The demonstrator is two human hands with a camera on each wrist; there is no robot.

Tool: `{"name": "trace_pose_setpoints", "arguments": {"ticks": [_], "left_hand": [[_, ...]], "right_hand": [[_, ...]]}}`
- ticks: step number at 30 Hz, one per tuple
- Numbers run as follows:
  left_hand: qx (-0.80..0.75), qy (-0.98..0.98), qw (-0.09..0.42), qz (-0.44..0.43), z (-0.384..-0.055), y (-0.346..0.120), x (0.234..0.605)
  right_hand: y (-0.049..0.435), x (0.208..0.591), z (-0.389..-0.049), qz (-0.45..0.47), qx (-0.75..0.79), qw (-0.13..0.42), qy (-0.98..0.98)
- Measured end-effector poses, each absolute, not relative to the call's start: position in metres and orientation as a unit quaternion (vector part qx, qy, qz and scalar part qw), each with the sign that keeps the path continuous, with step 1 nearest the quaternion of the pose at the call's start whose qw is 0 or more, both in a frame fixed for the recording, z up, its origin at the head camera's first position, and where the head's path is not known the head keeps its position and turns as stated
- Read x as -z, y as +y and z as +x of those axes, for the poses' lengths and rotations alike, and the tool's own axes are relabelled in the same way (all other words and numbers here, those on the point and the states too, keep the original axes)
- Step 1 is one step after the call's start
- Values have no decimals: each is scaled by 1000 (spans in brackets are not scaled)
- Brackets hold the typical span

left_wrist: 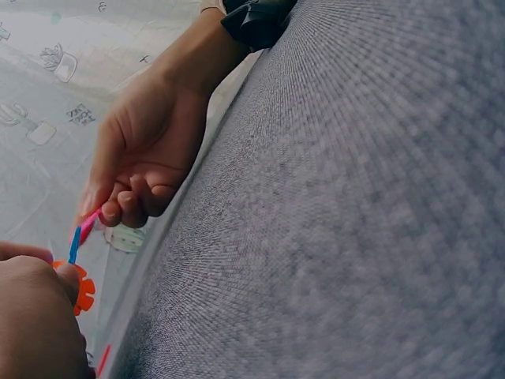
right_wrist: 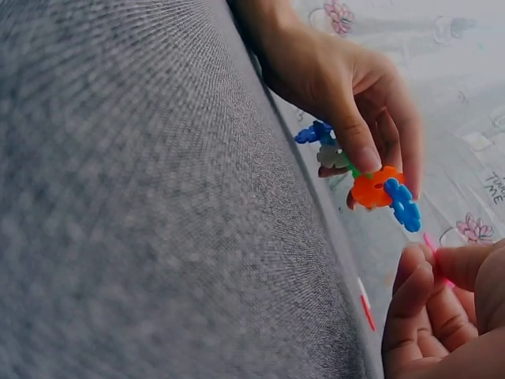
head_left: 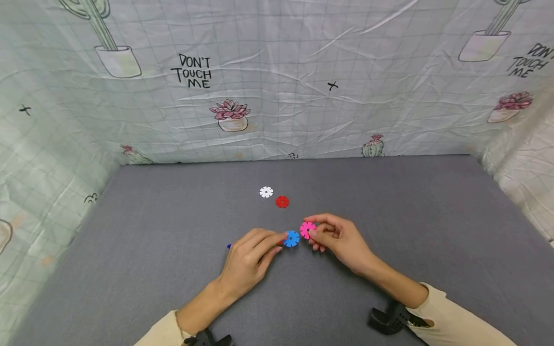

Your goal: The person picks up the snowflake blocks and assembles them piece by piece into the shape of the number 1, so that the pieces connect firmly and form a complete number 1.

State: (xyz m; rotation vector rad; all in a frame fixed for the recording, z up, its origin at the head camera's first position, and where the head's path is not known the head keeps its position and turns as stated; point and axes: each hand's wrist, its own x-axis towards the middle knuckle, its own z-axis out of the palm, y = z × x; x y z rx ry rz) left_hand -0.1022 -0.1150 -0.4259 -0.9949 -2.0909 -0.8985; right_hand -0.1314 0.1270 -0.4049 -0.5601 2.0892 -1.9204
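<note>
Right wrist: orange disc, pink disc in hands

Grey tabletop bordered on three sides by creased pale sheeting, printed with faint grid, cacti, pink succulents, black lettering

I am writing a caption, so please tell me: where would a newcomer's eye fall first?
Probably on the bright pink disc, pinched in the right hand just below the head view's middle, near the blue disc on the chain in the left hand. Next, the white disc and red disc stand out on the gray table beyond the hands. Behind it, "DON'T TOUCH ME" lettering marks the pale cloth.
</note>
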Motion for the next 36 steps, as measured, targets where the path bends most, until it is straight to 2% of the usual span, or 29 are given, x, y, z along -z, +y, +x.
{"name": "trace_pose_setpoints", "arguments": {"ticks": [14, 27, 36], "left_hand": [[351, -803, 307, -372, -102, -115, 426], [356, -801, 304, -374, -102, -115, 426], [359, -796, 300, -385, -102, -115, 426]], "right_hand": [[127, 404, -128, -279, 629, 69, 722], [121, 379, -120, -333, 548, -20, 767], [118, 379, -118, -350, 542, -40, 763]]}}
